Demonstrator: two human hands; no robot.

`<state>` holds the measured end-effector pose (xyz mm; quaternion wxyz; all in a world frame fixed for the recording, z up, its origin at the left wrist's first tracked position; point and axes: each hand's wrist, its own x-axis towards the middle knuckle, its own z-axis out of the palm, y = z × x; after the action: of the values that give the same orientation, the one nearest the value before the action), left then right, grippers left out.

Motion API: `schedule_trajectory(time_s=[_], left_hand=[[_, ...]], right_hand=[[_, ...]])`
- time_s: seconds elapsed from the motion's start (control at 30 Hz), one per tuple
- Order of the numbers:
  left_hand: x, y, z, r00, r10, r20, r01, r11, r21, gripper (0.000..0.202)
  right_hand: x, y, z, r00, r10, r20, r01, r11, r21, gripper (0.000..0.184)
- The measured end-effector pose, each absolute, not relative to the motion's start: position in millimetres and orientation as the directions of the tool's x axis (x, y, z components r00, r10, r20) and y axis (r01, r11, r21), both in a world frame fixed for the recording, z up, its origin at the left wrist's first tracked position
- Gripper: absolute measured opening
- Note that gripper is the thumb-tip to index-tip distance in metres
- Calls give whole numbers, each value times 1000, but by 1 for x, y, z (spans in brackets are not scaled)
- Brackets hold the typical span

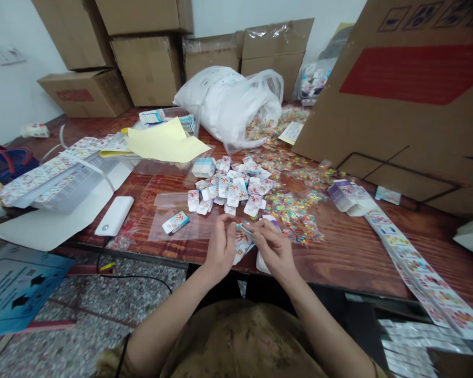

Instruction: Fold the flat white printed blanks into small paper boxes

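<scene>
Close to the table's front edge, my left hand (220, 245) and my right hand (273, 247) are closed on a small printed carton (242, 242). Its white edge shows between my fingertips. Part of it is hidden behind my fingers. Under my right hand lies a white and purple piece of packaging (263, 261), partly covered. Just beyond my hands is a heap of small printed boxes (236, 190). A similar box (175, 222) lies apart on a clear plastic sheet (160, 211) to the left. Small clear bags of colourful pieces (295, 210) spread to the right of the heap.
A white sack (224, 100) lies behind the heap. Cardboard boxes (147, 68) stand along the wall, and a large carton (398, 115) rises at right. A printed strip (413, 257) hangs over the front edge. Left are a white power bank (114, 216) and yellow paper (161, 140).
</scene>
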<state>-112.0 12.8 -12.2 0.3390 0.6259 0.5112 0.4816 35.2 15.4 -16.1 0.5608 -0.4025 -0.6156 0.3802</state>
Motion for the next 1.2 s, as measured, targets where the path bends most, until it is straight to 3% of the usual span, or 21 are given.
schedule_trajectory(time_s=[0.2, 0.67, 0.8, 1.0, 1.2], left_hand=[[-114, 11, -17, 24, 949, 315, 359, -302, 883, 19], [-114, 10, -23, 125, 933, 336, 335, -359, 871, 17], [-114, 10, -24, 114, 942, 317, 340, -337, 878, 18], [-114, 12, -15, 43, 955, 294, 296, -293, 909, 15], [-115, 21, -17, -27, 981, 191, 247, -178, 952, 15]], right_hand=[[31, 15, -19, 16, 956, 292, 53, 291, -955, 15], [33, 19, -26, 34, 998, -53, -282, -42, -958, 20], [33, 17, -22, 37, 999, 10, -223, 18, -975, 17], [37, 15, -14, -103, 943, 316, 42, 322, -946, 23], [34, 13, -29, -230, 930, 285, 159, 325, -932, 36]])
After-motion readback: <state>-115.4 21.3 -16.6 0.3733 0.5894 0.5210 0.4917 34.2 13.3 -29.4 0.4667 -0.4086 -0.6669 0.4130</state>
